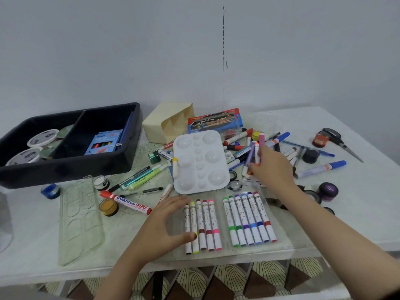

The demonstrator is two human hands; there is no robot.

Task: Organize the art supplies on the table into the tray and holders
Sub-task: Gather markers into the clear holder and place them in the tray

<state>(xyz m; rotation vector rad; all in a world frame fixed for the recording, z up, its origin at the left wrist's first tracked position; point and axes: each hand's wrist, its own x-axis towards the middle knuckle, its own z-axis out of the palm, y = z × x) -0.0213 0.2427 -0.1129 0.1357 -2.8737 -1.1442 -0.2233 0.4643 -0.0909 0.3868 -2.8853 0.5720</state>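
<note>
A plain pale grey-blue wall (pixel 108 50) fills the far side, evenly lit, with a thin dark broken line (pixel 223 61) running straight down it right of centre. Against it stands a white speckled table (pixel 357 202). Under its near edge shows a floor (pixel 270 282) tiled in cream fans and brown diamonds

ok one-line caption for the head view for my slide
Right hand grips markers beside the white palette while the left hand touches the clear marker tray.
</note>
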